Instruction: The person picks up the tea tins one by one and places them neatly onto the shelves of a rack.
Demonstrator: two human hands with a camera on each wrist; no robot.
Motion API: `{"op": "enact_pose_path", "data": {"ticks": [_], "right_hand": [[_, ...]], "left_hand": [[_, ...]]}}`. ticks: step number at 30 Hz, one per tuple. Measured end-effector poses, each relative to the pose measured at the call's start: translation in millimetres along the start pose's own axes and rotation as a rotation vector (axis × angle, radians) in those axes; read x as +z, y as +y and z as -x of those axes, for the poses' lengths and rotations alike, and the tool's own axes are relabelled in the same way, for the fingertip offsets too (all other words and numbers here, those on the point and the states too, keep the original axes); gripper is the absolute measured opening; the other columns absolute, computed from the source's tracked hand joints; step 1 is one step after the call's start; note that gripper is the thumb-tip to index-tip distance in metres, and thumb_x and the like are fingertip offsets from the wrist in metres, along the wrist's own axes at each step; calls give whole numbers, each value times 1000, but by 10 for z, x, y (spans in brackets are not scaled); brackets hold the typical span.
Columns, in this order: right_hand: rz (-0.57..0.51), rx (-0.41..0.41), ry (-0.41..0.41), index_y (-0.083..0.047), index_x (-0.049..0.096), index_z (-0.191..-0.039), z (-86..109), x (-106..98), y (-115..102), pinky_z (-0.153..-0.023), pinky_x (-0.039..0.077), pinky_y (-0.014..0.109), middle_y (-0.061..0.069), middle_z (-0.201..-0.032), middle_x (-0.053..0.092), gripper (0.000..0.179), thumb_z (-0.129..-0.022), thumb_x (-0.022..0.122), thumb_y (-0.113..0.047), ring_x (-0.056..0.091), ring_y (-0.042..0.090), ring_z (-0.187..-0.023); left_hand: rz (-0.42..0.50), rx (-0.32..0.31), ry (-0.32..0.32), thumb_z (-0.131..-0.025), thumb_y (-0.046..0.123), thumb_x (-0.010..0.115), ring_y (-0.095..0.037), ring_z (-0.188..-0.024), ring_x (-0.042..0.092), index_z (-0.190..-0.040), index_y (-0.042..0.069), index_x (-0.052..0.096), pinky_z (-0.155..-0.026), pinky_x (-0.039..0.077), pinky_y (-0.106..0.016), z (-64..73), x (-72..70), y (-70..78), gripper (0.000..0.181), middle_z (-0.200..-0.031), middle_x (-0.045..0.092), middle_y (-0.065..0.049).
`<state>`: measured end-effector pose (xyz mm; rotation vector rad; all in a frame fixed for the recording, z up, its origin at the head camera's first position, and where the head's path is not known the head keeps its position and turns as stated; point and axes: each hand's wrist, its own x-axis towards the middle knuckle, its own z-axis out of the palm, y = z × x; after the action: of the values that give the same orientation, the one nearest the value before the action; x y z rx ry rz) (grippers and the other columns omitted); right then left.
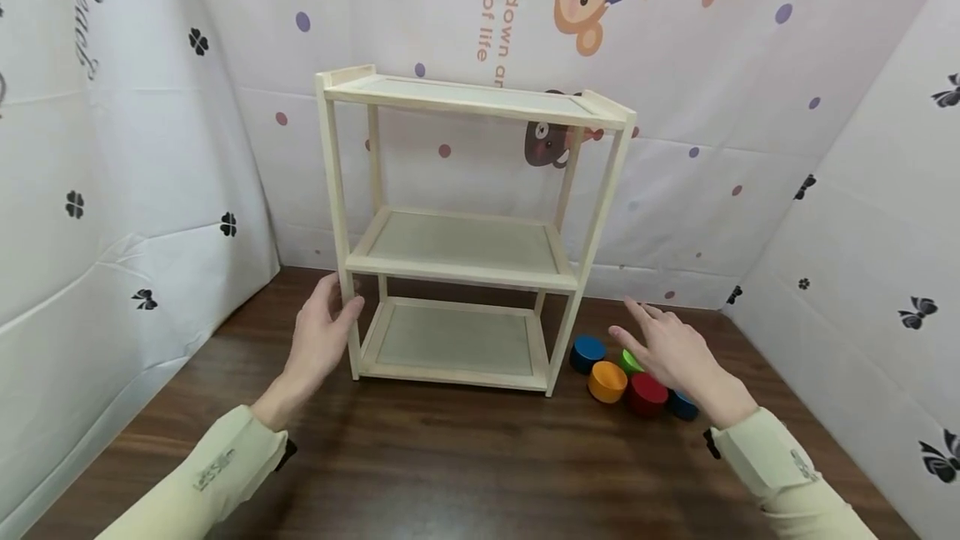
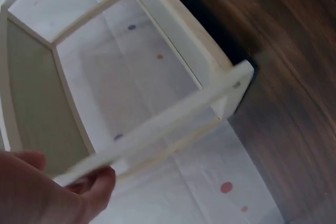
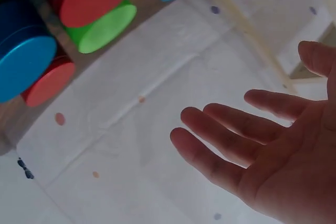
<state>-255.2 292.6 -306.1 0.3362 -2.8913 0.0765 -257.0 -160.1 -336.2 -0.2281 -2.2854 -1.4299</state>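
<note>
A pale wooden three-tier shelf rack [image 1: 465,275] with grey-green panels stands upright on the dark wooden table. My left hand [image 1: 317,340] is at its left front post, low down between the middle and bottom tiers. In the left wrist view, the thumb and fingers of that hand [image 2: 58,195] curl round the post. To the right of the rack, my right hand [image 1: 678,357] hovers with spread fingers over short round tins: a blue tin [image 1: 587,352], an orange tin [image 1: 607,383], a green tin [image 1: 630,362] and a red tin [image 1: 647,396]. Its palm [image 3: 294,177] holds nothing.
Another blue tin [image 1: 682,407] sits partly under my right hand. A small red tin [image 3: 50,82] shows beside it in the right wrist view. White printed cloth [image 1: 465,165] hangs behind the rack and along both sides of the table [image 1: 450,465].
</note>
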Motion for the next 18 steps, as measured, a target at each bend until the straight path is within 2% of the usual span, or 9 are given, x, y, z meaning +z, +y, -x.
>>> {"op": "enact_pose_path", "data": {"ticks": [4, 8, 12, 15, 18], "right_hand": [[-8, 10, -49, 4, 45, -139, -92, 95, 54, -89, 48, 63, 32, -132, 52, 62, -99, 49, -43, 50, 51, -119], [-42, 12, -87, 7, 49, -135, -173, 181, 75, -90, 48, 62, 33, -128, 55, 60, -99, 50, -41, 50, 50, -118], [-92, -2, -103, 10, 49, -133, -236, 253, 88, -94, 47, 61, 33, -128, 55, 60, -99, 51, -39, 51, 49, -118], [-118, -20, -111, 11, 49, -132, -283, 316, 92, -97, 46, 61, 34, -126, 56, 60, -99, 51, -38, 53, 48, -116], [-139, -29, -133, 12, 48, -133, -321, 377, 73, -98, 45, 60, 34, -127, 55, 61, -98, 52, -39, 52, 49, -116]], "left_hand": [[8, 40, 22, -101, 8, 47, -36, -111, 62, -131, -1, 50, -91, 53, -51, -39, -8, -67, 31, -121, 63, -23], [10, 56, -21, -101, 10, 48, -35, -110, 64, -129, -1, 53, -90, 53, -48, -61, -54, -113, 31, -115, 66, -23], [10, 88, -62, -100, 11, 51, -32, -107, 65, -126, -1, 55, -88, 54, -27, -90, -102, -168, 29, -112, 68, -22], [56, 111, -120, -100, 12, 52, -28, -104, 67, -124, 0, 56, -87, 50, -12, -142, -163, -242, 28, -111, 68, -21], [116, 113, -188, -99, 15, 54, -21, -103, 68, -125, 2, 56, -88, 48, -9, -194, -237, -318, 29, -110, 70, -13]]}}
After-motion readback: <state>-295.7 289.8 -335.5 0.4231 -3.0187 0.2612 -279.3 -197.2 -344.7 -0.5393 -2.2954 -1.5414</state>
